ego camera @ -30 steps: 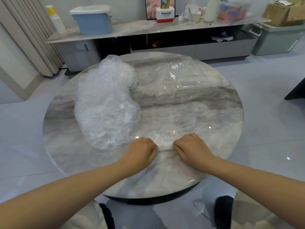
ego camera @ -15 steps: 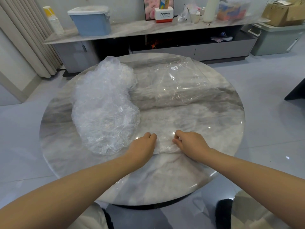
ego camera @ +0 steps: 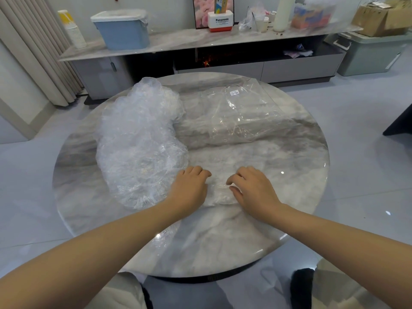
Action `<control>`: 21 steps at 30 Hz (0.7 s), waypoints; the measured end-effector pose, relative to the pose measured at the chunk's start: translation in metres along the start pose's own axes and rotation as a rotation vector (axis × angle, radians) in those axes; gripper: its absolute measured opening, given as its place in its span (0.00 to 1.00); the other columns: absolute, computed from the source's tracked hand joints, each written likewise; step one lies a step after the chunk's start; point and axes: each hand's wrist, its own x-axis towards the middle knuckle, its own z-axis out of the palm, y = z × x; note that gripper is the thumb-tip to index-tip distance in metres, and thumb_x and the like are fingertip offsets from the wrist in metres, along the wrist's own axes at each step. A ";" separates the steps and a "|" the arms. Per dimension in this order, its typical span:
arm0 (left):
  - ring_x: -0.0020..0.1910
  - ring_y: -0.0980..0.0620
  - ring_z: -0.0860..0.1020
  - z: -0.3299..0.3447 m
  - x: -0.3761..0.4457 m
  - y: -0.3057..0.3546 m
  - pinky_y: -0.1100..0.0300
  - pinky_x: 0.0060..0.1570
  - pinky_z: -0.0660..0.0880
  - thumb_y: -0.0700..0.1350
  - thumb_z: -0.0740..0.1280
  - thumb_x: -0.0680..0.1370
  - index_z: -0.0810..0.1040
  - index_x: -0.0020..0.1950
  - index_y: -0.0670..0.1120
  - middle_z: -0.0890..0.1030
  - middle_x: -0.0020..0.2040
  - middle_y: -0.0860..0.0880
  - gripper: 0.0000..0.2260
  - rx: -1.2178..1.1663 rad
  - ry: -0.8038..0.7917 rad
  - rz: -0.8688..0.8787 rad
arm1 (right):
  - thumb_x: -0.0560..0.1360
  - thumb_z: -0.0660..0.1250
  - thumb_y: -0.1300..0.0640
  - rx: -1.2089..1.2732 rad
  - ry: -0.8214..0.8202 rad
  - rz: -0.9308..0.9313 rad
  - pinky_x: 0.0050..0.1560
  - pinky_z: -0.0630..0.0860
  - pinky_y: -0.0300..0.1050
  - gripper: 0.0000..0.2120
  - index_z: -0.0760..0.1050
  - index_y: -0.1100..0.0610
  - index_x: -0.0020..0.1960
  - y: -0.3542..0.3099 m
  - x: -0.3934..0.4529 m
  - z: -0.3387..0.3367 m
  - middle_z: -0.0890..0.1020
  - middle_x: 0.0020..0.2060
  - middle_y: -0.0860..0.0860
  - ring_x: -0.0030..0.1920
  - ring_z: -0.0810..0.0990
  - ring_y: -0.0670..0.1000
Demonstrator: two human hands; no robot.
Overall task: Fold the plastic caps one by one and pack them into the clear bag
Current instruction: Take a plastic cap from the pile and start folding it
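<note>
1. Centrally, on a round marble table (ego camera: 223, 248): one plastic cap (ego camera: 219, 190), lying flat near the front half, between both hands.
2. Left hand (ego camera: 189, 188) resting palm-down on the cap's left edge, fingers held together and curled slightly at the tips; whether pinching the film, cannot tell.
3. Right hand (ego camera: 254, 190) laid on the cap's right edge, fingers a little spread and bent, tips down on the plastic.
4. Just left of the left hand, touching its side: a large crumpled pile of caps (ego camera: 140, 146), running from the table's front left towards the back.
5. Further back and to the right, well apart from the hands: a clear bag (ego camera: 247, 117), flat and wrinkled, with a small white label (ego camera: 234, 92) near its far edge.
6. Behind the table: a low cabinet (ego camera: 223, 63) with a blue lidded bin (ego camera: 121, 30) on top.
</note>
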 end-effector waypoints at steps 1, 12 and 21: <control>0.66 0.50 0.66 -0.001 0.002 0.003 0.58 0.61 0.58 0.47 0.57 0.82 0.68 0.70 0.50 0.70 0.67 0.51 0.17 -0.021 -0.006 0.003 | 0.65 0.77 0.63 0.063 -0.034 0.024 0.34 0.69 0.40 0.09 0.81 0.57 0.43 -0.007 -0.002 -0.002 0.78 0.37 0.51 0.36 0.79 0.55; 0.41 0.53 0.76 0.000 0.013 0.021 0.61 0.41 0.72 0.46 0.74 0.71 0.77 0.39 0.48 0.76 0.36 0.55 0.07 -0.501 -0.249 -0.239 | 0.75 0.67 0.50 0.295 -0.279 0.449 0.55 0.68 0.36 0.17 0.74 0.54 0.62 -0.011 -0.014 0.005 0.74 0.58 0.49 0.59 0.72 0.48; 0.24 0.60 0.77 -0.025 0.020 0.027 0.69 0.23 0.69 0.38 0.73 0.73 0.76 0.40 0.44 0.78 0.34 0.50 0.07 -1.150 -0.255 -0.515 | 0.74 0.70 0.52 1.021 -0.176 1.124 0.34 0.73 0.38 0.34 0.58 0.58 0.73 -0.002 0.014 -0.012 0.75 0.55 0.55 0.41 0.82 0.49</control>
